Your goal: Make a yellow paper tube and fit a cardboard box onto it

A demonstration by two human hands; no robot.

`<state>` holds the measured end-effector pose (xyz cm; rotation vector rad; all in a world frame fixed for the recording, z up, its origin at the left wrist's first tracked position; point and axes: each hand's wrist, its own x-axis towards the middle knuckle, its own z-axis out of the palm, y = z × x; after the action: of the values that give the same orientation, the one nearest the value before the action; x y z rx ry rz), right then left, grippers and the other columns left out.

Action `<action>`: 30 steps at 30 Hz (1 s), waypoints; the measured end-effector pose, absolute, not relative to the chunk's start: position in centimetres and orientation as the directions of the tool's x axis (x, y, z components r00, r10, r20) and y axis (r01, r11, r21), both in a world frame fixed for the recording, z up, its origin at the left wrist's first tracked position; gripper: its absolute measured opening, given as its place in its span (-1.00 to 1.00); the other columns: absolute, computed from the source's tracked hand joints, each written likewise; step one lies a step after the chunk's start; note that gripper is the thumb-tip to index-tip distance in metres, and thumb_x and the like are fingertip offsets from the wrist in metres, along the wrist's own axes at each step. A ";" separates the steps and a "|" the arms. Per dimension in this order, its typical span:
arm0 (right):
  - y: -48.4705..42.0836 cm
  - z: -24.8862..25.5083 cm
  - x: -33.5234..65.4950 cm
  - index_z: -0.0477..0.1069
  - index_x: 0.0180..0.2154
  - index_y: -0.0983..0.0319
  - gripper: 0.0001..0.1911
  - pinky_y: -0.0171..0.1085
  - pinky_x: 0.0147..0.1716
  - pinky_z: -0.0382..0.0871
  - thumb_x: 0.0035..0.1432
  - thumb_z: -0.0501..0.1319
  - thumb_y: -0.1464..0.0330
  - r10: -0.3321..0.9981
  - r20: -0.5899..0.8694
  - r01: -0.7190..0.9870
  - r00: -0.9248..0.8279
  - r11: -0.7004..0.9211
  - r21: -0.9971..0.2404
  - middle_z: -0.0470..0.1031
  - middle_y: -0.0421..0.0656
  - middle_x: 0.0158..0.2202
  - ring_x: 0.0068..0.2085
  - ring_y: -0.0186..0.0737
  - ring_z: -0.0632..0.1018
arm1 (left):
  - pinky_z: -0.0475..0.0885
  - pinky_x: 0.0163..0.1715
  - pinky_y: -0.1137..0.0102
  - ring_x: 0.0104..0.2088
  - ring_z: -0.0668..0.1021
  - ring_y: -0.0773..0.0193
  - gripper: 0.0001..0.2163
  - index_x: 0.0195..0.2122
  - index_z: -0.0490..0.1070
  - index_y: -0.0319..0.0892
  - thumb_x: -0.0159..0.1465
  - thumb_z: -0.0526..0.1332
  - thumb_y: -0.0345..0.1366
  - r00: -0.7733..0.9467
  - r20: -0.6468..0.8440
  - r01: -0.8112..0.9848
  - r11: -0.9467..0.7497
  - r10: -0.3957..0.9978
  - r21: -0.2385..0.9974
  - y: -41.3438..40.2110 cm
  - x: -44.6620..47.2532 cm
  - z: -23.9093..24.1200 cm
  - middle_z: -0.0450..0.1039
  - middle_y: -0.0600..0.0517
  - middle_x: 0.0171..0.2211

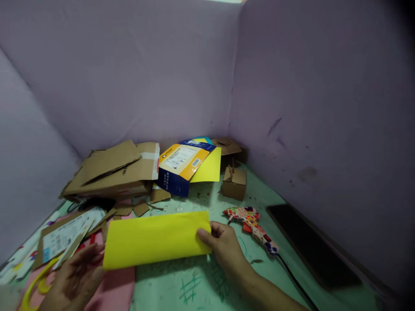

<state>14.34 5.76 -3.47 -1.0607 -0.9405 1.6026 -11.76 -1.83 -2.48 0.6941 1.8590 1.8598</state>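
A strip of bright yellow paper [155,239], folded or cut to a long rectangle, is held up above the table. My right hand [225,244] pinches its right end, with the thumb on the front face and the fingers behind. Close to the strip's lower left corner is my left hand [76,274], its thumb and fingers apart; whether it touches the edge I cannot tell. Beneath the left hand lie yellow-handled scissors [34,285] and a pink sheet [119,285]. Right of the right hand rests a flower-patterned glue gun [251,222] with a black cord.
Flattened cardboard boxes [110,168] are piled at the back left, beside a blue and orange carton [181,166] and more yellow paper [209,168]. A small cardboard box [234,183] stands behind the glue gun. A dark flat slab [311,246] lies along the right wall [324,108].
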 end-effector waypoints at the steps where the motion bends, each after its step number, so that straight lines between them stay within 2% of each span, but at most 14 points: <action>1: 5.8 -3.2 14.5 0.47 -0.51 0.33 -0.67 -0.31 -0.45 0.35 -0.22 0.39 0.19 0.961 -0.214 -0.310 -0.174 -0.260 -0.915 0.53 -0.15 -0.55 -0.52 -0.28 0.48 | 0.50 -0.48 0.56 -0.12 0.52 0.04 -0.34 -0.28 0.52 0.03 -0.55 0.53 -0.27 -0.762 0.059 0.077 -0.001 0.645 0.997 -2.0 -12.0 -2.3 0.57 0.18 -0.27; 4: 5.6 -1.9 14.9 0.50 -0.41 0.35 -0.63 -0.31 -0.45 0.38 -0.15 0.37 0.16 0.929 -0.279 -0.408 -0.242 -0.358 -0.840 0.56 -0.10 -0.52 -0.52 -0.26 0.51 | 0.51 -0.41 0.51 -0.14 0.54 0.06 -0.33 -0.18 0.48 0.01 -0.44 0.52 -0.24 -0.707 -0.031 -0.002 0.041 0.707 0.999 -2.2 -12.1 -2.4 0.57 0.08 -0.26; 7: 5.5 -0.4 14.7 0.51 -0.39 0.36 -0.74 -0.36 -0.56 0.34 -0.04 0.32 0.26 0.876 -0.394 -0.535 -0.278 -0.482 -0.694 0.58 -0.10 -0.52 -0.53 -0.26 0.52 | 0.52 -0.46 0.36 -0.27 0.57 0.01 -0.42 -0.23 0.49 -0.14 -0.32 0.49 -0.09 -0.627 -0.146 -0.129 0.084 0.765 0.988 -2.0 -10.1 -3.0 0.57 -0.09 -0.37; 10: 5.2 0.7 13.2 0.52 -0.36 0.36 -0.79 -0.38 -0.66 0.27 0.06 0.25 0.31 0.858 -0.427 -0.584 -0.283 -0.508 -0.633 0.59 -0.11 -0.51 -0.53 -0.26 0.53 | 0.50 -0.47 0.25 -0.37 0.58 -0.02 -0.45 -0.27 0.49 -0.23 -0.27 0.48 -0.03 -0.470 -0.222 -0.237 0.120 0.854 0.964 -1.1 -6.1 -2.6 0.56 -0.17 -0.42; 11: 5.0 0.8 12.6 0.52 -0.35 0.36 -0.77 -0.38 -0.68 0.25 0.06 0.25 0.29 0.863 -0.415 -0.589 -0.289 -0.502 -0.634 0.59 -0.10 -0.50 -0.53 -0.25 0.53 | 0.49 -0.42 0.23 -0.34 0.58 -0.04 -0.43 -0.24 0.49 -0.23 -0.27 0.49 -0.06 -0.384 -0.221 -0.277 0.117 0.896 0.954 -0.7 -4.6 -2.3 0.57 -0.19 -0.39; 13: 4.5 0.7 11.2 0.52 -0.35 0.36 -0.72 -0.37 -0.71 0.21 0.02 0.29 0.24 0.876 -0.388 -0.591 -0.286 -0.480 -0.648 0.59 -0.08 -0.50 -0.52 -0.23 0.54 | 0.46 -0.18 0.17 -0.18 0.57 -0.09 -0.42 -0.17 0.47 -0.22 -0.25 0.49 -0.13 -0.244 -0.100 -0.371 0.002 0.965 0.929 0.0 -2.0 -1.4 0.57 -0.21 -0.28; 14: 4.2 0.5 10.5 0.52 -0.36 0.35 -0.69 -0.36 -0.71 0.21 -0.02 0.31 0.20 0.888 -0.375 -0.592 -0.265 -0.457 -0.664 0.59 -0.07 -0.51 -0.53 -0.22 0.53 | 0.43 -0.10 0.14 -0.11 0.55 -0.12 -0.41 -0.14 0.46 -0.21 -0.23 0.48 -0.15 -0.227 -0.046 -0.433 -0.059 0.973 0.900 0.3 -1.0 -1.0 0.56 -0.21 -0.21; 16: 3.8 -0.2 9.4 0.52 -0.36 0.35 -0.63 -0.35 -0.67 0.26 -0.09 0.36 0.15 0.919 -0.316 -0.596 -0.235 -0.393 -0.700 0.59 -0.07 -0.51 -0.53 -0.21 0.54 | 0.39 -0.02 0.14 -0.05 0.52 -0.11 -0.39 -0.07 0.42 -0.21 -0.19 0.47 -0.18 -0.270 -0.085 -0.518 -0.071 0.959 0.852 0.6 0.3 -0.5 0.56 -0.18 -0.17; 20: 3.5 -1.6 8.1 0.52 -0.37 0.38 -0.47 -0.26 -0.48 0.41 -0.28 0.44 0.07 0.942 -0.203 -0.631 -0.267 -0.330 -0.702 0.58 -0.03 -0.51 -0.48 -0.13 0.57 | 0.43 -0.04 0.14 -0.06 0.53 -0.12 -0.29 0.02 0.37 -0.21 -0.21 0.49 -0.18 -0.374 -0.180 -0.568 -0.071 0.910 0.820 0.8 0.5 -1.2 0.59 -0.11 -0.23; 24: 3.6 -2.1 8.2 0.54 -0.33 0.37 -0.46 -0.20 -0.34 0.44 -0.24 0.43 0.06 0.933 -0.168 -0.614 -0.318 -0.338 -0.713 0.59 -0.02 -0.46 -0.42 -0.12 0.59 | 0.46 -0.08 0.15 -0.09 0.55 -0.12 -0.28 0.02 0.38 -0.20 -0.22 0.50 -0.18 -0.407 -0.189 -0.560 -0.080 0.894 0.825 0.8 -0.1 -2.1 0.59 -0.10 -0.23; 28: 3.5 -2.1 8.8 0.57 -0.33 0.35 -0.45 -0.19 -0.24 0.40 -0.33 0.48 0.09 0.929 -0.012 -0.507 -0.370 -0.212 -0.835 0.61 -0.01 -0.38 -0.33 -0.09 0.59 | 0.48 -0.13 0.14 -0.09 0.54 -0.14 -0.29 0.00 0.39 -0.21 -0.20 0.48 -0.10 -0.423 -0.178 -0.553 -0.098 0.888 0.827 0.7 0.0 -1.9 0.57 -0.13 -0.20; 30: 3.5 -2.2 8.9 0.59 -0.36 0.36 -0.48 -0.19 -0.24 0.39 -0.29 0.46 0.07 0.926 0.029 -0.444 -0.376 -0.152 -0.883 0.61 -0.01 -0.38 -0.33 -0.08 0.58 | 0.48 -0.15 0.16 -0.08 0.54 -0.12 -0.27 0.02 0.37 -0.22 -0.19 0.47 -0.08 -0.430 -0.182 -0.539 -0.089 0.884 0.838 0.7 0.1 -1.6 0.56 -0.13 -0.17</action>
<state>8.94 3.48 -2.15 -0.6756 -1.0584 1.7199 0.07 0.65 -1.65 0.4599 1.0995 1.7253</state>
